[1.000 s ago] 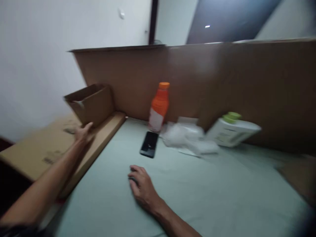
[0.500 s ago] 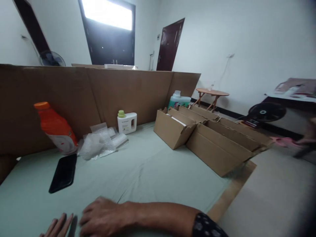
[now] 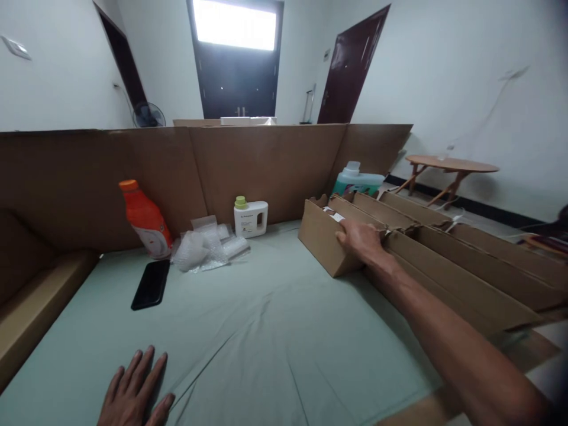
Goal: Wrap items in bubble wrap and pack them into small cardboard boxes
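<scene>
My right hand [image 3: 360, 241] reaches out to the nearest of several long open cardboard boxes [image 3: 323, 242] at the right, its fingers resting over the box's top edge. Whether it grips the edge I cannot tell. My left hand [image 3: 133, 393] lies flat, fingers spread, on the pale green sheet [image 3: 266, 331] near the bottom edge. A black phone [image 3: 151, 284] lies on the sheet ahead of my left hand.
An orange bottle [image 3: 145, 219], crumpled bubble wrap [image 3: 202, 248] and a white jug with a green cap [image 3: 251, 217] stand along the brown cardboard wall [image 3: 266, 160]. A teal jug [image 3: 357, 180] sits behind the boxes. A flat carton [image 3: 39, 307] lies at left; a round table [image 3: 448, 165] stands beyond.
The view has swung from the left side to the right. My right hand left the sheet and moved out to the nearest cardboard box; my left hand now rests on the sheet.
</scene>
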{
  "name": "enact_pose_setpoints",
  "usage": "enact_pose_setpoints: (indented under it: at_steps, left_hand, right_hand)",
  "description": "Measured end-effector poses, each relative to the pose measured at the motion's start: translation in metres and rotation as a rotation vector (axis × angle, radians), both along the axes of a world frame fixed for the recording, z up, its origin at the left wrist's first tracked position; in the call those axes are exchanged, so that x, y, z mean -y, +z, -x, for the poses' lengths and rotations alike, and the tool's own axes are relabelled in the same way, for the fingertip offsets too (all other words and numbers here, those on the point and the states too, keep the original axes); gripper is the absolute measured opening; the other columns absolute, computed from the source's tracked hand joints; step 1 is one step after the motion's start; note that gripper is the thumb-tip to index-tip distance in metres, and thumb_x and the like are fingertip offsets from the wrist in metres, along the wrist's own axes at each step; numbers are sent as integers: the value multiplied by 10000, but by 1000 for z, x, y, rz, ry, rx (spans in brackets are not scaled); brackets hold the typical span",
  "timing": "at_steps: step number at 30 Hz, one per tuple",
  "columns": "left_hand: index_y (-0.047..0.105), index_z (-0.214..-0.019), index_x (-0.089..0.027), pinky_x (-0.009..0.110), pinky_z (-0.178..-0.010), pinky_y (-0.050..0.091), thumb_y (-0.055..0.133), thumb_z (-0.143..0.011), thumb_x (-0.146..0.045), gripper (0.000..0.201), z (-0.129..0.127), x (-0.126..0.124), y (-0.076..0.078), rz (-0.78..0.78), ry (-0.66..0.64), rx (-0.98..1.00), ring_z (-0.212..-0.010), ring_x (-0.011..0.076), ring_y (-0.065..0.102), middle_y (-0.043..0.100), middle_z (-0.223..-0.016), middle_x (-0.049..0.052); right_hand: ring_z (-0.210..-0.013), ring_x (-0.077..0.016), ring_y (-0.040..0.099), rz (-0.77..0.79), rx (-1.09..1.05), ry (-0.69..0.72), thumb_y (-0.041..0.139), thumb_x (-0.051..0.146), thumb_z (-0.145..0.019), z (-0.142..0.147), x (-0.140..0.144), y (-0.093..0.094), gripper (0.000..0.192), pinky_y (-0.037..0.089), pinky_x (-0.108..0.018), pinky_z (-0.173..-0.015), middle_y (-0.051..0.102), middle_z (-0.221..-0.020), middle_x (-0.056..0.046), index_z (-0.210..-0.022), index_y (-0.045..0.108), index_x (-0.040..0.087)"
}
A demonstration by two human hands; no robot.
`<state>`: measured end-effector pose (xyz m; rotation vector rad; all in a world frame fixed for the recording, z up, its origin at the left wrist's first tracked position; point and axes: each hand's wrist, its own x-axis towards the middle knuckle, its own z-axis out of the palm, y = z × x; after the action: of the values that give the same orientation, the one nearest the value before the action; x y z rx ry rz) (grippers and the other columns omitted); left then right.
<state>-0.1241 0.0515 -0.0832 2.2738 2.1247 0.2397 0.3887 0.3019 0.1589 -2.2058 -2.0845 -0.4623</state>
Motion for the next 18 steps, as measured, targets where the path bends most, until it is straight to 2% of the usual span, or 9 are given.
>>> enact_pose_setpoints:
  at_steps: [2,5,9,11,13,15,16,18]
  left_hand:
    - [558,-1436,-231,614,-1185,302,531,-880,-522,628,-1,3,2,-28,19,69,-1478,363,362,420,-1583,120]
    - [503,-1475,-239,604,-1182,330,521,-897,-500,635,-5,7,2,-95,84,217,-1476,353,371,373,-1618,111]
    - [368,-1547,-252,564,-1137,436,588,-881,-460,732,-22,5,13,-136,88,419,-1449,359,415,362,-1623,117]
    - [289,-1576,-288,546,-1136,449,640,-858,-438,813,-38,2,25,-162,38,492,-1449,362,414,373,-1619,104]
    - [234,-1591,-296,544,-1139,446,675,-836,-449,888,-55,0,37,-168,2,555,-1454,373,401,380,-1615,105]
    - [210,-1599,-270,549,-1129,451,713,-802,-487,967,-69,1,42,-110,-9,613,-1452,399,393,383,-1612,123]
    - [207,-1600,-256,553,-1114,465,734,-779,-507,1008,-74,1,42,-65,-7,642,-1444,416,399,392,-1604,134]
    - [192,-1605,-236,559,-1085,490,772,-735,-538,1088,-82,4,36,8,-9,704,-1414,441,435,438,-1572,154]
  right_hand:
    - [-903,-298,697,9,2,72,559,214,-925,7,10,-6,225,441,-394,-822,765,-961,-184,-1054,721,125]
    - [-928,-273,690,9,-15,227,588,248,-908,20,39,-14,172,444,-403,-891,777,-936,-118,-964,741,191]
    - [-895,-268,689,-45,-260,673,591,268,-888,28,97,-21,169,475,-464,-908,777,-894,-71,-943,750,256]
    - [-959,-281,692,-62,-414,791,617,335,-889,25,128,-19,155,473,-496,-960,777,-946,-62,-951,755,298]
    - [-1075,-307,675,-109,-572,782,674,423,-863,17,153,-16,182,472,-509,-1011,769,-1046,-65,-1002,755,338]
    - [-1125,-319,665,-150,-737,714,699,466,-842,5,168,-18,239,507,-493,-1002,756,-1113,-69,-1056,744,367]
    - [-1126,-318,670,-134,-801,665,692,467,-846,0,171,-23,249,528,-480,-986,750,-1137,-70,-1072,739,374]
    - [-1119,-313,683,-7,-876,566,680,465,-845,-5,170,-42,327,558,-461,-957,736,-1192,-78,-1155,715,365]
